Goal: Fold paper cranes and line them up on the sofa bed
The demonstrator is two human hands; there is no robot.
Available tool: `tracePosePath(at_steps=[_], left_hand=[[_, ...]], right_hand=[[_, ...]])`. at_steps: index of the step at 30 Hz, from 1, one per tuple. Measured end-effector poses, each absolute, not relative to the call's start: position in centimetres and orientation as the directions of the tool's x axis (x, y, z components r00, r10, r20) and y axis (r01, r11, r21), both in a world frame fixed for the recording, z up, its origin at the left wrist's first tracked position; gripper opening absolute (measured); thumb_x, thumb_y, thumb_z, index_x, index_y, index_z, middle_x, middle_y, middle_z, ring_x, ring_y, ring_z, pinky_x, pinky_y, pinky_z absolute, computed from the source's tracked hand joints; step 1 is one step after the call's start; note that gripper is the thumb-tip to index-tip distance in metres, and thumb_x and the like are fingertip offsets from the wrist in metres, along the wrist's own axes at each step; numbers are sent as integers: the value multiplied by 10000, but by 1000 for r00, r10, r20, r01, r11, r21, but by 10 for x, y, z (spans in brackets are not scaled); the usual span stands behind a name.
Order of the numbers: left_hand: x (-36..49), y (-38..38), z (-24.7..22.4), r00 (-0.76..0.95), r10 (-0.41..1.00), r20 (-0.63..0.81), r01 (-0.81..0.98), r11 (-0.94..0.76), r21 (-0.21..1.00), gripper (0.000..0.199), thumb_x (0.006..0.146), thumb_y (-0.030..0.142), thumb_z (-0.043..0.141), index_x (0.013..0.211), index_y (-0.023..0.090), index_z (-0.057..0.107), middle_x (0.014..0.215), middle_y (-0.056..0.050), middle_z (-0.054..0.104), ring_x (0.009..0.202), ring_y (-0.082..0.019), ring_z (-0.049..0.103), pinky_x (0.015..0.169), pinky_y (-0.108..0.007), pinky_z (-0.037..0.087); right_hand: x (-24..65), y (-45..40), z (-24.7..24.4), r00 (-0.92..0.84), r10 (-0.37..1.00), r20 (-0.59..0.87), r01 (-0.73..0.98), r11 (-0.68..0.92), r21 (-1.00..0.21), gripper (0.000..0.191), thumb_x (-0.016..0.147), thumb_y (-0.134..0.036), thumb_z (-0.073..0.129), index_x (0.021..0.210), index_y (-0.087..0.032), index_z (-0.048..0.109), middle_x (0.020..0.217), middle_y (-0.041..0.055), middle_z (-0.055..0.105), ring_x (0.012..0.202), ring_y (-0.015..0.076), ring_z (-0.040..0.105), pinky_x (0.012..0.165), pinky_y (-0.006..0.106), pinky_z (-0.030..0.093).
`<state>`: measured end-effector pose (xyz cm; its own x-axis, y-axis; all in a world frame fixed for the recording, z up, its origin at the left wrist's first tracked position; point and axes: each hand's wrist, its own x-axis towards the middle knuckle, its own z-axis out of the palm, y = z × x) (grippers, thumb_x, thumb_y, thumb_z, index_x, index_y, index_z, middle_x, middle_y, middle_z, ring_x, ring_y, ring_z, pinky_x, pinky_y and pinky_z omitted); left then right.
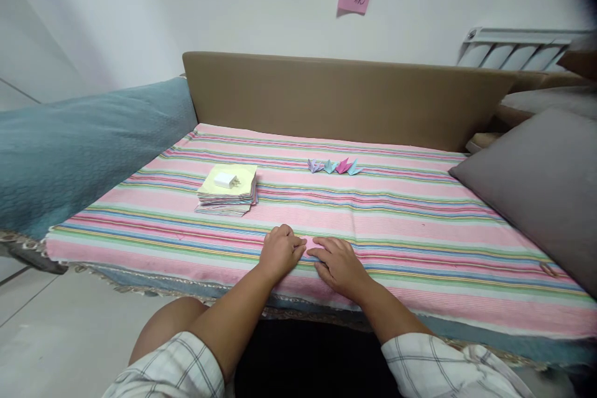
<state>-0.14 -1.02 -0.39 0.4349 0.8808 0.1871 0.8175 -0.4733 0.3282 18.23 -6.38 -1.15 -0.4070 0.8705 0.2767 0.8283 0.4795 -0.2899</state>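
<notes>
Head view: the left hand, fingers curled, meets the left edge of a small pink paper, which lies just right of those fingertips, its long axis too covered to tell. The right hand, fingers loosely spread, touches its other side, so neither is nearer; whether either pinches it I cannot tell. The paper looks plain, nearly matching the striped cloth beneath.
</notes>
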Motion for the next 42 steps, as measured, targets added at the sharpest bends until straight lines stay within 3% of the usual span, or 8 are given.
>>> tracePosePath(at_steps=[16,23,31,37,42], left_hand=[[-2,-9,-3,441,879,178,815,-476,330,230,838,371,524,977,333,704,912,-40,540,879,-191,481,775,-330,353],[-1,-10,-3,437,881,181,816,-473,332,227,837,375,530,982,338,701,919,-39,539,882,-190,483,778,-333,357],[-3,-5,-1,461,878,130,803,-475,360,241,817,336,568,1025,322,688,941,-41,541,898,-198,493,809,-339,379],[-9,3,3,519,854,36,762,-481,432,322,791,195,572,1074,319,665,929,-34,528,913,-187,495,855,-330,394],[-14,2,-1,539,834,117,697,-520,494,414,772,101,536,1130,286,632,919,-34,513,914,-176,491,850,-320,400]], right_hand=[[190,-60,-13,-414,849,327,778,517,-357,140,825,-186,484,904,-203,598,1200,54,601,1085,208,505,901,380,346],[190,-65,-16,-478,811,336,784,567,-252,337,868,-334,483,1185,-248,559,1291,86,519,1142,249,444,946,418,312],[190,-64,-18,-454,831,323,797,540,-270,287,869,-361,497,1105,-238,604,1289,81,524,1149,242,443,945,412,311],[190,-63,-17,-444,838,316,793,532,-298,265,865,-362,503,1078,-238,599,1281,71,535,1151,239,450,945,412,313],[190,-63,-16,-439,842,312,790,528,-311,262,858,-370,514,1075,-248,597,1279,57,539,1145,236,455,944,409,314]])
